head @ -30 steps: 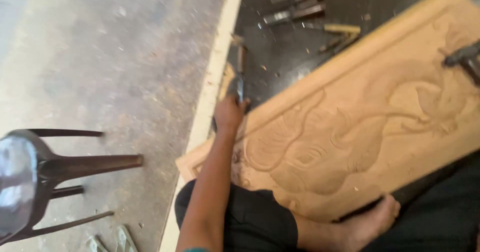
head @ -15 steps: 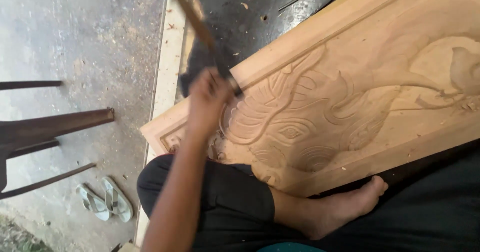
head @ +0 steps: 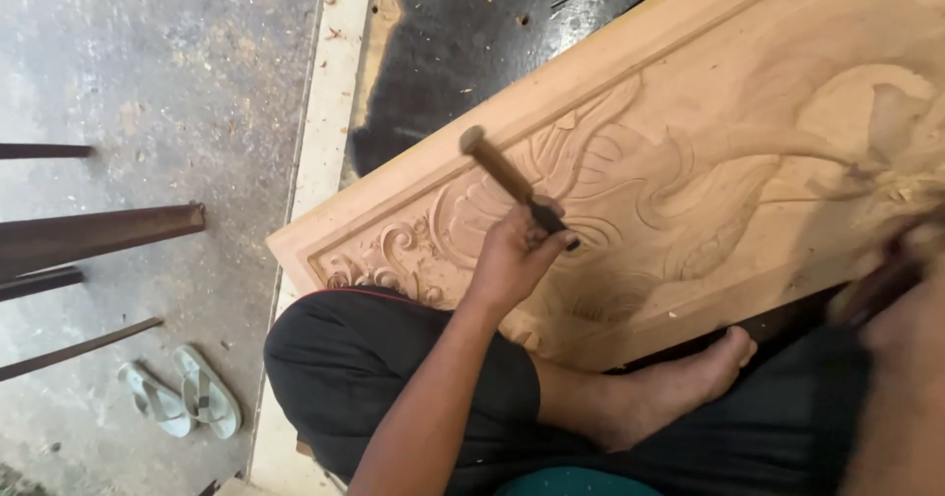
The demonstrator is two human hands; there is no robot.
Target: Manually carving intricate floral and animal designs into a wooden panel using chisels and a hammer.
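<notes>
A large carved wooden panel (head: 748,93) lies tilted across my lap and the dark floor. My left hand (head: 512,260) is shut on a chisel (head: 497,166) with a wooden handle. The handle points up and to the left, and the blade end rests on the relief carving near the panel's lower edge. My right hand (head: 901,358) is blurred at the right edge of the view. It grips a dark reddish tool (head: 879,289) just below the panel's edge. My bare foot (head: 679,388) sticks out under the panel.
Dark chair legs (head: 98,230) reach in from the left over the grey concrete floor. A pair of pale sandals (head: 182,398) lies below them. A pale strip (head: 320,142) divides the concrete from the black floor area, which has wood chips on it.
My left hand has lifted the chisel from near the panel's corner, raised it, then set it down on the carving. The view has moved closer to the panel, and my right hand has come into view.
</notes>
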